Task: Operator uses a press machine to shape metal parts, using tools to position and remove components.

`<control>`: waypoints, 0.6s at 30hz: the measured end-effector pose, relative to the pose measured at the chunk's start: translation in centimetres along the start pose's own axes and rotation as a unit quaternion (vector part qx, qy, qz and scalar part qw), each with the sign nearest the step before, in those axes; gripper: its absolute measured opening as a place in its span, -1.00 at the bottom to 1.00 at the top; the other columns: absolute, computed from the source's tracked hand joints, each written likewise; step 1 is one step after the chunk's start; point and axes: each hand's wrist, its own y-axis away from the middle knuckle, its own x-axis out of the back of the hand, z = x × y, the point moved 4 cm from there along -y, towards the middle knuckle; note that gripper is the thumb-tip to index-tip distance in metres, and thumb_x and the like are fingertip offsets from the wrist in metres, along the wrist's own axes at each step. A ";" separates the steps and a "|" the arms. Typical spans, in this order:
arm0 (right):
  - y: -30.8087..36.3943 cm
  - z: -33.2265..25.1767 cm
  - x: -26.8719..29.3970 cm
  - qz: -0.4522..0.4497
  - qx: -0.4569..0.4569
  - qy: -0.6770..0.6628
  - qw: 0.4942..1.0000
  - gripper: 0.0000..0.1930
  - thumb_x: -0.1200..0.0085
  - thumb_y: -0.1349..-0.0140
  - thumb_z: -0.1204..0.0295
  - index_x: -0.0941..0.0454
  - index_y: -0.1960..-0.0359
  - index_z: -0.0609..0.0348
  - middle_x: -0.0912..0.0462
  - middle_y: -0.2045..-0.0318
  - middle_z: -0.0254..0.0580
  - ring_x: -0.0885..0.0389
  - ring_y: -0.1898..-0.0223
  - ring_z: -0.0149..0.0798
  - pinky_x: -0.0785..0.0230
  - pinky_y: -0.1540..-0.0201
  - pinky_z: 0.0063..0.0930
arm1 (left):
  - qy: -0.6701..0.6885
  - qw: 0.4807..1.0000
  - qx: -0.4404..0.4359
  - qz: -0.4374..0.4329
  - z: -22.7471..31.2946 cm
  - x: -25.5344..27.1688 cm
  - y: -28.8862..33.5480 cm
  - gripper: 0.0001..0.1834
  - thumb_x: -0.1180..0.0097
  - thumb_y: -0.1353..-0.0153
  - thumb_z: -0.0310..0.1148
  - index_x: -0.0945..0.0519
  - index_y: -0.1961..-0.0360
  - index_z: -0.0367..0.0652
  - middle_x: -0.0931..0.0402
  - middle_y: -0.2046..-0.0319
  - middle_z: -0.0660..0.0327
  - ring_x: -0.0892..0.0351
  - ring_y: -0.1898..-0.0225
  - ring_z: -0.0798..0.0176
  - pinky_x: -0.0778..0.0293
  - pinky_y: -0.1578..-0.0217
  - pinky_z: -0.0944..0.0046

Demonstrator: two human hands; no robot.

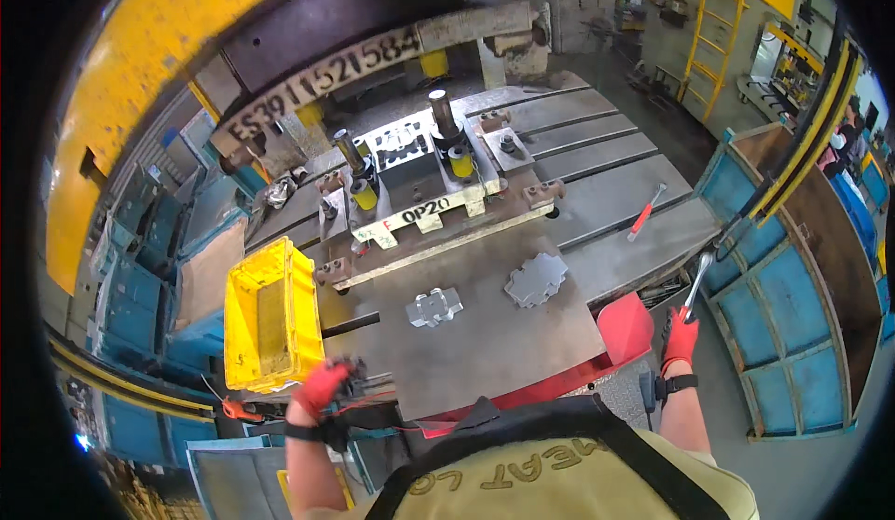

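Head view: right hand closed around wrench beside press table, left hand grip unclear at table edge

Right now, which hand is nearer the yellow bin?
Left. The left hand sits just below the yellow bin, at its near corner; the right hand, gripping a wrench, is far across the steel plate.

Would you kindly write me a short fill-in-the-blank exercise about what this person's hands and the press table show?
1. The right hand holds a ____.
2. The crate at the table's left edge is ____.
3. The number of flat metal parts lying on the steel table is ____.
4. Both hands wear ____ gloves.

Missing words: wrench; yellow; two; red
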 end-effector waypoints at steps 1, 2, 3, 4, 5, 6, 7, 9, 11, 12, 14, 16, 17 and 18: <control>0.1 -0.9 -1.1 0.012 0.055 -0.025 0.998 -0.73 0.10 0.03 0.28 -0.35 0.37 0.24 -0.40 0.67 -0.26 -0.36 0.67 -0.38 -0.17 0.64 -0.54 | 0.085 0.996 0.020 0.028 -2.6 2.6 -1.9 -0.70 0.14 0.04 -0.31 -0.39 0.28 -0.23 -0.40 0.45 0.27 -0.34 0.38 0.41 -0.25 0.34 0.44; -0.1 -1.5 -0.9 0.045 0.108 -0.040 0.992 -0.76 0.13 -0.01 0.29 -0.34 0.36 0.20 -0.39 0.68 -0.32 -0.34 0.70 -0.42 -0.16 0.68 -0.59 | 0.198 0.978 -0.042 0.052 1.4 3.1 -4.2 -0.71 0.18 0.00 -0.34 -0.37 0.24 -0.23 -0.40 0.42 0.27 -0.33 0.37 0.43 -0.24 0.32 0.45; 2.1 -5.3 -2.3 -0.030 0.100 -0.085 0.991 -0.66 0.05 0.07 0.27 -0.32 0.31 0.26 -0.39 0.51 -0.19 -0.36 0.52 -0.33 -0.17 0.48 -0.53 | 0.208 0.969 -0.103 0.087 3.9 4.3 -6.4 -0.71 0.20 -0.02 -0.34 -0.36 0.23 -0.24 -0.39 0.39 0.27 -0.33 0.36 0.43 -0.25 0.31 0.46; 3.5 -7.6 -3.3 -0.092 0.091 -0.128 0.983 -0.55 -0.03 0.15 0.26 -0.29 0.26 0.33 -0.39 0.33 -0.05 -0.37 0.35 -0.24 -0.17 0.28 -0.47 | 0.232 0.961 -0.132 0.074 8.0 4.4 -8.5 -0.73 0.20 -0.02 -0.36 -0.36 0.25 -0.24 -0.38 0.39 0.27 -0.34 0.36 0.44 -0.25 0.31 0.47; 3.9 -7.9 -4.6 -0.128 0.091 -0.131 0.979 -0.56 -0.02 0.13 0.26 -0.29 0.25 0.31 -0.41 0.36 -0.09 -0.37 0.37 -0.24 -0.18 0.30 -0.47 | 0.247 0.951 -0.168 0.084 10.6 4.9 -10.8 -0.75 0.19 -0.02 -0.36 -0.37 0.27 -0.24 -0.38 0.41 0.27 -0.34 0.38 0.44 -0.25 0.33 0.48; 4.3 -8.1 -6.1 -0.165 0.090 -0.133 0.973 -0.56 -0.01 0.12 0.25 -0.29 0.23 0.30 -0.42 0.39 -0.14 -0.37 0.40 -0.25 -0.20 0.32 -0.47 | 0.260 0.939 -0.203 0.095 12.7 5.5 -12.9 -0.76 0.19 -0.02 -0.36 -0.37 0.29 -0.24 -0.38 0.43 0.27 -0.34 0.39 0.44 -0.25 0.34 0.48; 5.5 -9.4 -6.6 -0.166 0.092 -0.136 0.972 -0.56 -0.01 0.12 0.25 -0.29 0.23 0.30 -0.42 0.39 -0.14 -0.37 0.40 -0.25 -0.20 0.32 -0.47 | 0.276 0.936 -0.200 0.088 14.7 5.4 -14.8 -0.77 0.17 -0.01 -0.35 -0.37 0.30 -0.23 -0.38 0.44 0.28 -0.34 0.42 0.45 -0.26 0.37 0.48; 8.7 -11.7 -7.7 -0.281 0.077 -0.018 0.956 -0.58 0.02 0.09 0.29 -0.28 0.20 0.27 -0.43 0.43 -0.21 -0.36 0.42 -0.36 -0.21 0.35 -0.50 | 0.261 0.938 -0.200 0.108 16.4 6.6 -18.5 -0.77 0.14 0.00 -0.33 -0.37 0.32 -0.22 -0.39 0.47 0.28 -0.34 0.48 0.45 -0.28 0.45 0.46; 10.4 -12.1 -9.2 -0.389 0.048 0.012 0.920 -0.61 0.03 0.08 0.37 -0.27 0.18 0.24 -0.44 0.45 -0.28 -0.35 0.42 -0.46 -0.23 0.36 -0.53 | 0.218 0.949 -0.174 0.147 16.6 6.9 -23.0 -0.75 0.10 0.03 -0.30 -0.38 0.34 -0.21 -0.39 0.50 0.27 -0.34 0.51 0.44 -0.28 0.51 0.45; 10.1 -9.4 -10.5 -0.413 0.024 -0.135 0.900 -0.62 0.01 0.10 0.41 -0.28 0.18 0.22 -0.44 0.43 -0.27 -0.36 0.39 -0.48 -0.23 0.34 -0.55 | 0.185 0.956 -0.162 0.161 17.1 6.9 -25.1 -0.72 0.09 0.05 -0.26 -0.38 0.34 -0.23 -0.40 0.50 0.23 -0.35 0.50 0.38 -0.28 0.50 0.42; 11.0 -8.6 -10.8 -0.428 0.032 -0.137 0.893 -0.61 -0.01 0.12 0.43 -0.28 0.19 0.22 -0.43 0.41 -0.28 -0.36 0.37 -0.48 -0.22 0.31 -0.57 | 0.055 0.969 -0.113 0.212 15.6 8.2 -29.2 -0.65 0.06 0.09 -0.19 -0.38 0.36 -0.27 -0.41 0.48 0.15 -0.38 0.47 0.27 -0.28 0.48 0.37; 11.3 -8.4 -10.8 -0.434 0.038 -0.135 0.890 -0.61 -0.02 0.14 0.46 -0.27 0.19 0.22 -0.43 0.39 -0.29 -0.35 0.36 -0.48 -0.21 0.29 -0.59 | -0.078 0.968 -0.063 0.232 14.8 8.3 -32.0 -0.60 0.06 0.10 -0.15 -0.38 0.36 -0.30 -0.41 0.45 0.08 -0.38 0.42 0.16 -0.28 0.44 0.33; 11.6 -8.6 -10.6 -0.445 0.061 -0.129 0.884 -0.61 -0.02 0.13 0.46 -0.27 0.19 0.24 -0.41 0.38 -0.30 -0.33 0.34 -0.49 -0.20 0.27 -0.61 | -0.151 0.959 -0.045 0.237 14.6 8.7 -32.7 -0.59 0.08 0.09 -0.14 -0.38 0.35 -0.30 -0.40 0.42 0.04 -0.37 0.38 0.11 -0.27 0.40 0.31; 12.0 -8.7 -10.1 -0.454 0.081 -0.121 0.879 -0.61 -0.01 0.12 0.45 -0.26 0.19 0.26 -0.40 0.38 -0.32 -0.32 0.33 -0.49 -0.19 0.26 -0.64 | -0.209 0.950 -0.031 0.231 14.7 8.7 -33.2 -0.58 0.10 0.09 -0.14 -0.38 0.34 -0.31 -0.39 0.40 0.00 -0.36 0.34 0.06 -0.27 0.37 0.29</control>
